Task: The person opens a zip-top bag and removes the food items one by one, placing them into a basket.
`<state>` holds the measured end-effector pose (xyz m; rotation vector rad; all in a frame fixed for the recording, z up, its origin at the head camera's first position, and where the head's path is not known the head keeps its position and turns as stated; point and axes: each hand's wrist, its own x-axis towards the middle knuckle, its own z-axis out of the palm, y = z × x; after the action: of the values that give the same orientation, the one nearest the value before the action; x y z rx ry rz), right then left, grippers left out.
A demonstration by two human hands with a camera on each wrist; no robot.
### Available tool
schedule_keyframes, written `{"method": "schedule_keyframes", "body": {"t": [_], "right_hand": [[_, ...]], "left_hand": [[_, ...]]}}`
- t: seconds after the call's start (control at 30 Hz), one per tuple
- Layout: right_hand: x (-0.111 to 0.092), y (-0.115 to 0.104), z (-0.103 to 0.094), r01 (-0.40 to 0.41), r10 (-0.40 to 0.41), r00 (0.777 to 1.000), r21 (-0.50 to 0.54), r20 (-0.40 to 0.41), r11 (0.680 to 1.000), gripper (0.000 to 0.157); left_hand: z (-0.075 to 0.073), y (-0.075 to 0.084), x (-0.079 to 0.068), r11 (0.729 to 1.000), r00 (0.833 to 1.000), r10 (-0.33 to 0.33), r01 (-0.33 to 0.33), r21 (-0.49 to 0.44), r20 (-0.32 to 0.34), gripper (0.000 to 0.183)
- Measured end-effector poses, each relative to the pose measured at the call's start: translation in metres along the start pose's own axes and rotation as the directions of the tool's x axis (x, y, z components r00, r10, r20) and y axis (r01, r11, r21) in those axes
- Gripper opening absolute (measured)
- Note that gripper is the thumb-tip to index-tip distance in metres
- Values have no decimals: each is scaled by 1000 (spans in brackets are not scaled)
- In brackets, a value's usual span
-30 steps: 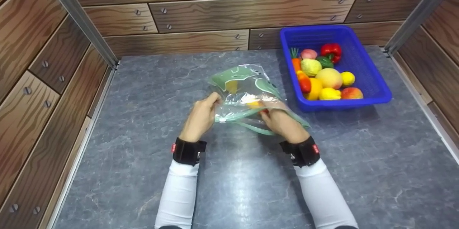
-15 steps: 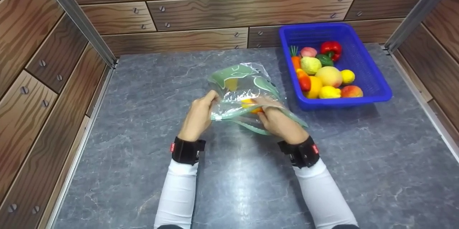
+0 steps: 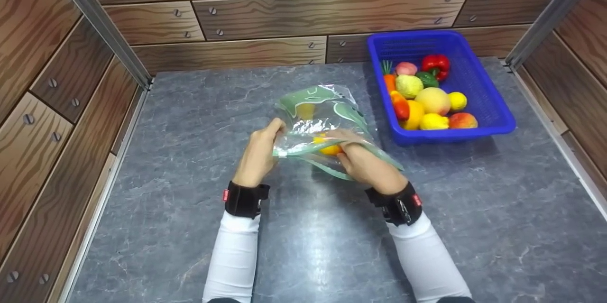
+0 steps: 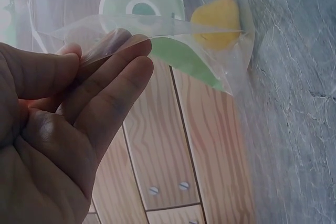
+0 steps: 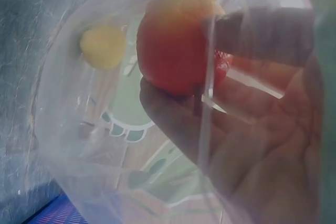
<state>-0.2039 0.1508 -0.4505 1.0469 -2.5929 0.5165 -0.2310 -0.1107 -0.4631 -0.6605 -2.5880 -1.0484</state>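
A clear zip bag with green printed shapes lies on the table between the hands, its mouth toward me. My left hand pinches the left edge of the mouth between thumb and fingers, near the white slider. My right hand reaches into the mouth and grips a round red-and-yellow fruit; its exact kind is unclear. Deeper in the bag sits a yellow pear, its stem showing in the left wrist view. Plastic film partly veils the right fingers.
At the back right stands a blue basket of several fruits and vegetables, including a red bell pepper, a carrot and a lemon. Wood-patterned panels border the grey table.
The right hand has moved slightly left inside the bag mouth, and more of the fruit's yellow-orange side now shows. The left hand has drawn the bag's edge a little left.
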Motion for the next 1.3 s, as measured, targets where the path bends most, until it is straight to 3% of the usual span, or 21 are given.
{"method": "schedule_keyframes", "body": {"t": [0.13,0.33,0.43,0.7,1.0,1.17,1.3], "right_hand": [[1,-3,-3,-30,28,999,84,23,996,40],[1,-13,-14,-117,107,989,108,101,987,23],[-1,-18,-21,-140,125,987,146,105,979,26],[-8,-26,-35,-67,62,997,179,35,982,28],[-13,-34,-52,-32,30,999,175,15,984,45],[-18,-35,-62,6,-5,1000,226,-5,974,52],[-23,-30,-70,80,-63,996,271,-70,959,56]], "left_hand": [[-1,0,-1,1000,1000,-1,1,-11,9,68],[-3,-1,-1,999,1000,0,0,-35,3,71],[-4,-2,-2,999,1000,10,-11,-45,-7,71],[-4,-2,-3,999,1000,-9,9,-35,6,68],[-3,-2,-3,999,1000,-4,4,-33,6,66],[-2,-3,-3,999,1000,-6,6,-36,6,67],[-2,-3,-2,999,1000,-23,23,-30,15,67]]}}
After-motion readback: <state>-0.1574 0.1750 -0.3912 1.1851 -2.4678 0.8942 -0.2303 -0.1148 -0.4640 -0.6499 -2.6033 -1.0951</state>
